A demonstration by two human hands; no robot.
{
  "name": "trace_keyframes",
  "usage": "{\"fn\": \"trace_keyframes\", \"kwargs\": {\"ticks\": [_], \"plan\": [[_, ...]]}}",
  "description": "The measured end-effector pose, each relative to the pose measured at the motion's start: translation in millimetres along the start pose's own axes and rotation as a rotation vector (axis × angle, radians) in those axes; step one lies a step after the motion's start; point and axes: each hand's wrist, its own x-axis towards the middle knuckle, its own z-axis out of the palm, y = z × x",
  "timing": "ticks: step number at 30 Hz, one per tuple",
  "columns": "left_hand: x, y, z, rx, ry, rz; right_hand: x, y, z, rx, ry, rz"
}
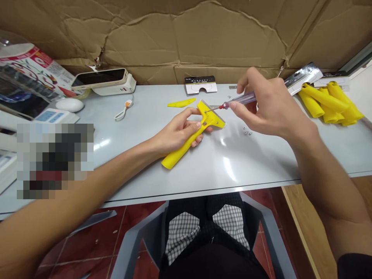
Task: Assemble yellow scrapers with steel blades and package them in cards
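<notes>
A yellow scraper [183, 148] with a wide head and a long handle is gripped near its neck by my left hand [186, 130]. Along its far edge runs a thin blade. My right hand [263, 102] is closed around the clear purple handle of a screwdriver [243, 99], whose metal tip reaches a screw on the scraper head. On the table to the right lie several small screws [247, 131]. Beyond the scraper rests a loose yellow strip [181, 103]. Behind it a black and white card package [201, 84] leans against the cardboard.
Several yellow handles [331, 101] are piled at the right beside silver packages [303, 78]. At the left stand a phone [100, 78] on a white block, a short cable [123, 110], a white mouse [69, 105] and a large bottle [37, 64]. Cardboard [174, 38] walls the back.
</notes>
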Motion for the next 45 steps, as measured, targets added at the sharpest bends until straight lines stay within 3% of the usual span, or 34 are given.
{"fn": "trace_keyframes", "kwargs": {"ticks": [5, 9, 21, 29, 36, 41, 45], "plan": [[0, 0, 1, 0.013, 0.006, -0.007, 0, -2, -3, 0.129, 0.027, -0.125], [0, 0, 2, 0.01, 0.011, -0.013, 0, 2, 2, 0.04, 0.068, -0.072], [-1, 4, 3, 0.046, 0.056, -0.042, 0, -1, 7, -0.055, -0.046, 0.023], [-1, 4, 5, 0.059, 0.039, -0.02, -2, -5, -4, 0.081, -0.125, -0.061], [-1, 4, 3, 0.058, 0.012, -0.005, 0, -2, -5, -0.059, -0.058, 0.046], [-1, 4, 4, 0.04, 0.029, -0.007, -1, -4, -5, 0.025, -0.107, -0.02], [0, 3, 3, 0.042, 0.026, -0.011, 0, -2, -7, 0.045, -0.026, -0.06]]}}
